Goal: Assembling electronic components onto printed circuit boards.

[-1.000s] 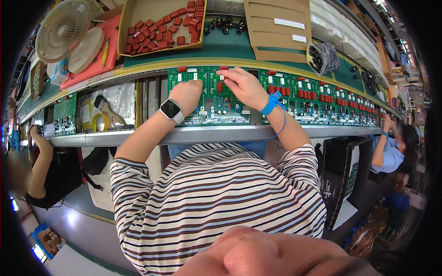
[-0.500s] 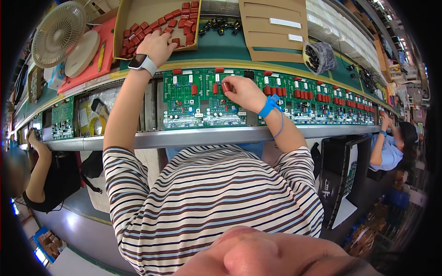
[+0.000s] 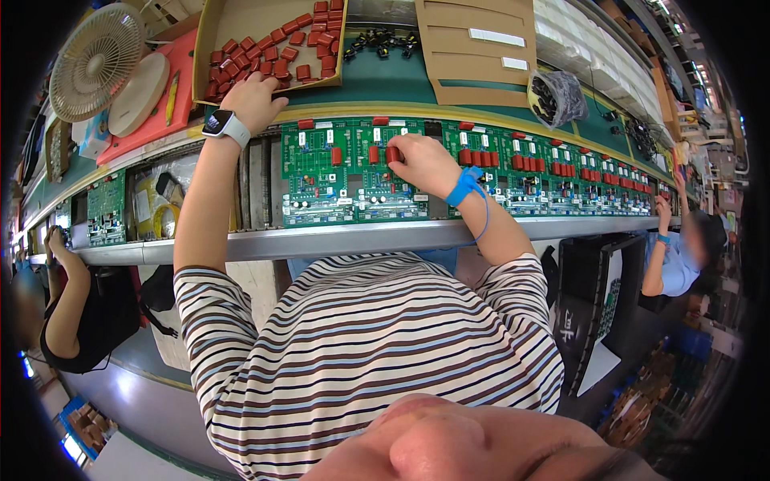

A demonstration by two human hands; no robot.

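Note:
My right hand (image 3: 423, 163) is closed, thumb and fingertips pinching a red block-shaped capacitor (image 3: 391, 155) at the upper part of a green circuit board (image 3: 393, 192). Another red capacitor (image 3: 374, 155) stands on that board, just left of the pinched one. My left hand (image 3: 250, 104) is at the near edge of a cardboard box (image 3: 277, 86) of loose red capacitors (image 3: 241, 58). Its thumb is spread from the fingers, whose tips reach over the edge, and nothing shows in it. To the left on the line lies one more board (image 3: 309, 188) with a single upright red capacitor (image 3: 336, 156).
Several populated boards (image 3: 521, 184) continue rightward along the rail (image 3: 353, 236). Beyond them are black components (image 3: 381, 46), a slotted cardboard sheet (image 3: 473, 76) and a plastic bag (image 3: 559, 100). A fan (image 3: 98, 62) stands far left. Co-workers sit at both sides (image 3: 68, 313) (image 3: 674, 264).
My left hand has drawn back from among the capacitors to the box's near edge. The pinched capacitor is now upright beside its neighbour, with my right hand still on it.

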